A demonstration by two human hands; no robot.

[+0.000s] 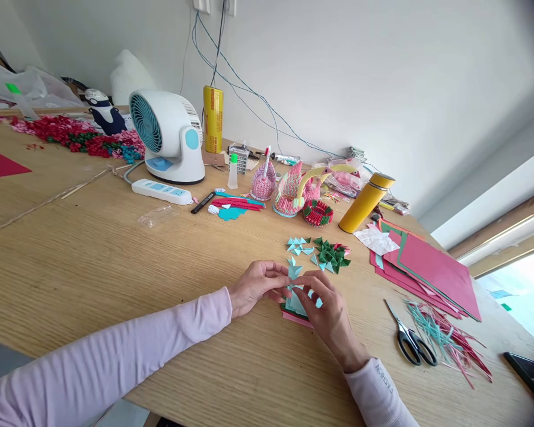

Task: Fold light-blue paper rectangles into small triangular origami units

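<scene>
My left hand (260, 286) and my right hand (324, 305) meet over the table, fingertips pinched together on a small light blue piece of paper (295, 271). My fingers partly cover it, so its folds are hard to make out. Beneath my hands lies a small stack of light blue paper (295, 304), with green and pink sheets showing under its edge. Just beyond are small folded light blue triangles (297, 244) and a heap of dark green folded triangles (331, 255).
Black-handled scissors (410, 341) lie right of my hands, beside cut paper strips (445, 332). Large red sheets (436, 270) are at the right. Farther back stand a yellow flask (366, 203), folded-paper swans (289, 193), a red-green paper ring (318, 213) and a white fan (171, 133).
</scene>
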